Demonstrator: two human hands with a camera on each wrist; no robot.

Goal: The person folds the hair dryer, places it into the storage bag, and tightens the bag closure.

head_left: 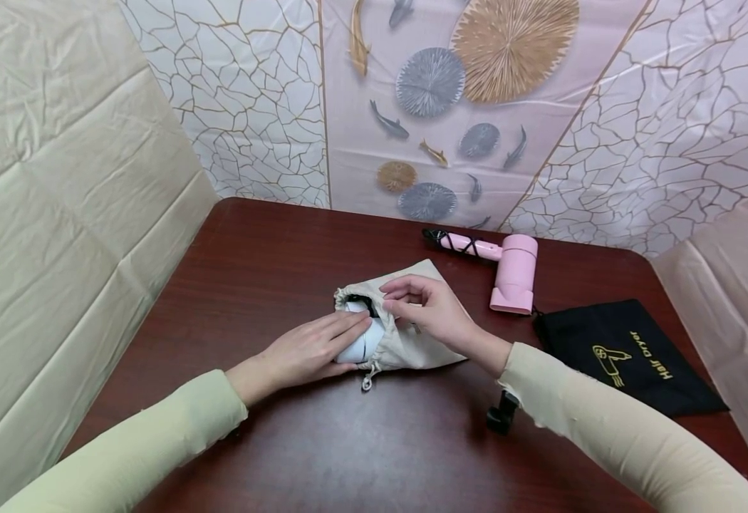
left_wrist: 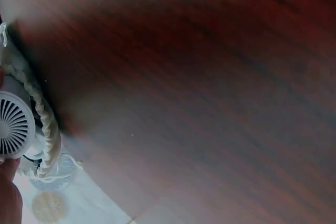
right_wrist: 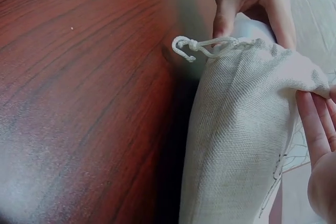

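Observation:
A cream drawstring bag lies on the table, its gathered mouth facing left. Partly inside that mouth is a white hair dryer; its round slotted grille shows in the left wrist view, while the rest is hidden by cloth. My left hand grips the dryer's outer end, thumb and fingers on opposite sides. With thumb and fingers my right hand pinches the upper rim of the bag. A knotted white cord hangs from the near side of the mouth. Something black shows within the opening.
A pink hair dryer, its black cord wrapped round the handle, lies behind and right of the bag. Farther right is a flat black pouch lettered "Hair Dryer". Patterned cloth walls border the brown table at the back and sides.

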